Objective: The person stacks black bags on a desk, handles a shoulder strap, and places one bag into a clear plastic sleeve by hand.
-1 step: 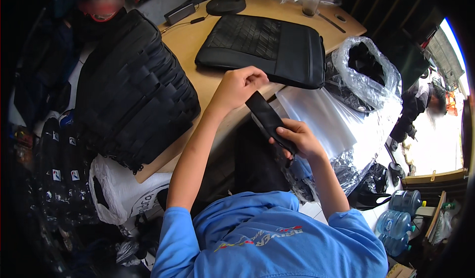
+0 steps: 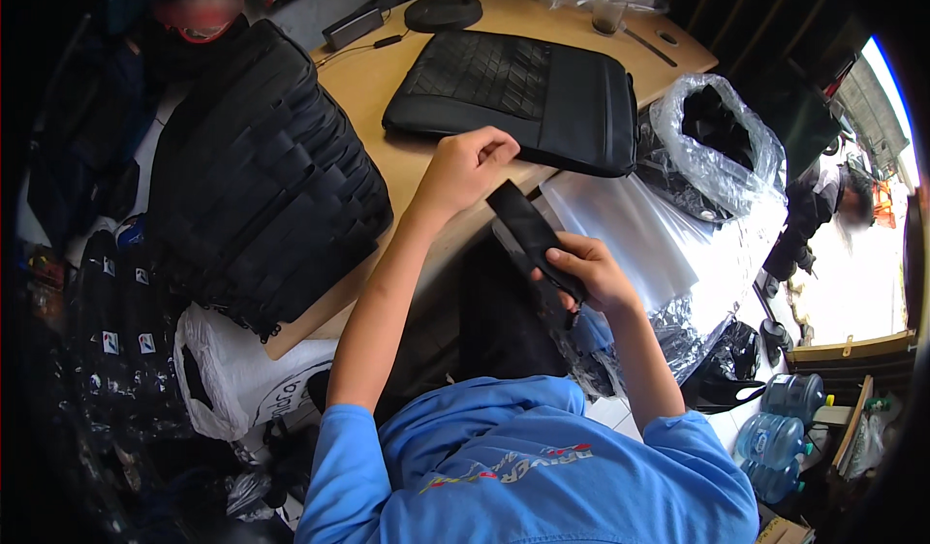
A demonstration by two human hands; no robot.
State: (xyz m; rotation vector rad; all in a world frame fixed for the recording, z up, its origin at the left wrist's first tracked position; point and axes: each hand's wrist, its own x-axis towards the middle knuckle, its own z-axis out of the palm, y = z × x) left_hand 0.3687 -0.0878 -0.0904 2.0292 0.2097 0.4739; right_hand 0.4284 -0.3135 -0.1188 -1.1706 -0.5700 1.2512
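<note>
My right hand [image 2: 593, 271] is wrapped round a folded black strap [image 2: 528, 222], thumb on top, its flat upper end slanting up toward my left hand. Just above that end, my left hand [image 2: 472, 168] hovers near the table's front edge with its fingers curled together. Whether anything small is pinched in it cannot be seen. Beyond both hands a flat black laptop-style bag [image 2: 518, 98] with a woven-pattern panel lies on the wooden table [image 2: 373, 84]. To the left, a pile of black woven panels [image 2: 262, 176] stands partly over the table's edge.
At right, clear plastic sheets [image 2: 620, 229] lie beside a clear bag [image 2: 712, 147] with black material inside. A lamp base [image 2: 443, 11], a black adapter [image 2: 353, 28] and a glass [image 2: 608, 13] stand at the back. Large water bottles [image 2: 775, 437] are at lower right, a white bag [image 2: 237, 370] at lower left.
The strap's upper end has shifted slightly right, widening the gap to my left hand. My right hand has moved a little with it, still gripping the strap.
</note>
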